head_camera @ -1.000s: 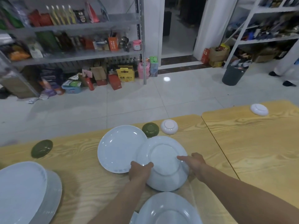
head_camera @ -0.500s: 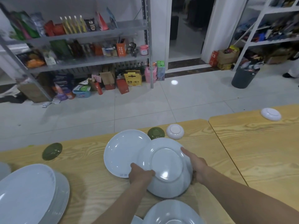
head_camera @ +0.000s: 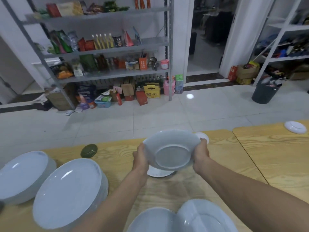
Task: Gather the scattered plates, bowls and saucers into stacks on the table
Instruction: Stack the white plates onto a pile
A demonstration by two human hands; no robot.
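- Room with tiled floor [head_camera: 167,114], metal shelves [head_camera: 107,51] packed with goods, dark bin [head_camera: 265,92] at right. Two wooden tables: left table [head_camera: 117,153] and right table [head_camera: 275,156], edges meeting.
- Change: 0.5 s ago the bowl [head_camera: 172,148] lay upside down on the left table, overlapping a plate. Now it is lifted clear of the table and tilted.
- Left hand [head_camera: 141,158] grips the bowl's left rim and right hand [head_camera: 200,153] grips its right rim, fingers wrapped behind it.
- Plate [head_camera: 160,172] stays flat on the left table, now mostly hidden under the raised bowl.
- A second green saucer, seen earlier at the far edge, is now covered by the bowl.
- View has shifted: more of the shelves and more dishes at left and at the near edge show.
- Counts: 1 bowl, held. 1 lone plate under it.
- 2 stacks: stack [head_camera: 21,174] at far left, bigger stack [head_camera: 66,191] just beside it.
- 2 near plates at the bottom edge: [head_camera: 150,221] and [head_camera: 204,215], overlapping.
- 2 white saucers: one [head_camera: 203,136] behind the right hand, one [head_camera: 295,127] on the right table.
- 1 green saucer [head_camera: 89,150] in view, far side of the left table.
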